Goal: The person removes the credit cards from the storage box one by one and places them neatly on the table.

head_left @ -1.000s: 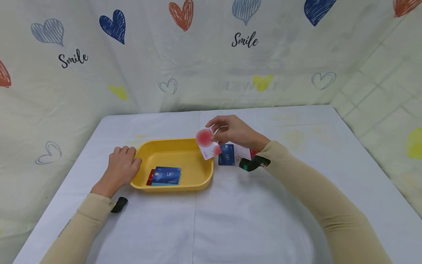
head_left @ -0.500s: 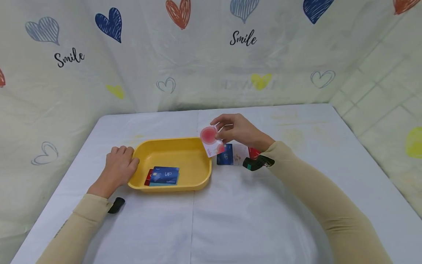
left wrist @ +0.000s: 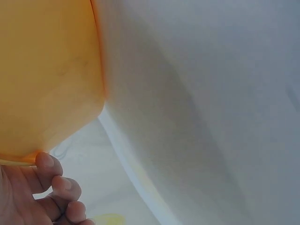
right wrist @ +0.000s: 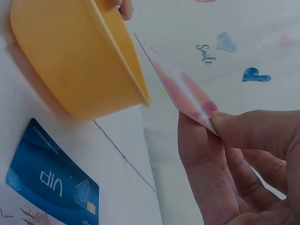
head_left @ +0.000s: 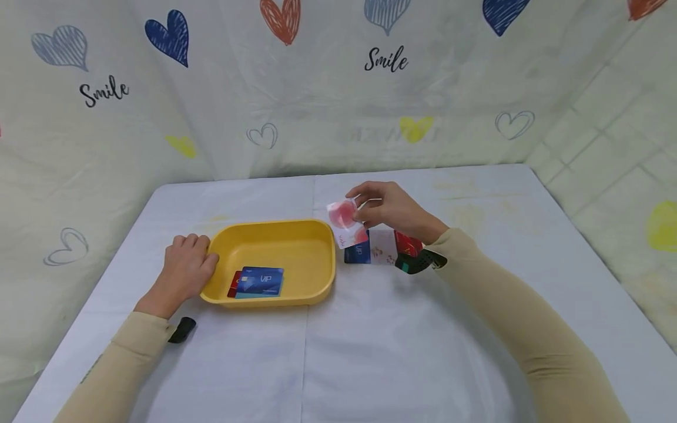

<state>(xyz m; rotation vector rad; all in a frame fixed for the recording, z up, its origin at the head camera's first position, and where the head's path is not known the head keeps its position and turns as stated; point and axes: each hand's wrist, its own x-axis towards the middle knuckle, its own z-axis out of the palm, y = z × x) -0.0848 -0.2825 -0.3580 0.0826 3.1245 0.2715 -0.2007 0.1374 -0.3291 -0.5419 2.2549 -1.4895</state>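
Pink-and-white card (head_left: 345, 228) held above surface (head_left: 402, 346), just beside yellow tray (head_left: 264, 247); edge pinched in grip of right hand (head_left: 394, 205). Could be dropped if pinch slips, snagged on tray if carried low. Tray clamped by left hand (head_left: 185, 265). Blue VIP card (head_left: 357, 254), white printed card (head_left: 383, 247), red card (head_left: 407, 243) laid nearby, red partly hidden.

Counted one yellow tray (head_left: 275, 247); left hand (head_left: 182, 267) plus right hand (head_left: 388, 204) made two. Cards: I had one pink card (head_left: 346, 226) pinched, three cards (head_left: 382, 247) on the worktop (head_left: 370, 352), at least two cards (head_left: 259, 281) in the tray.
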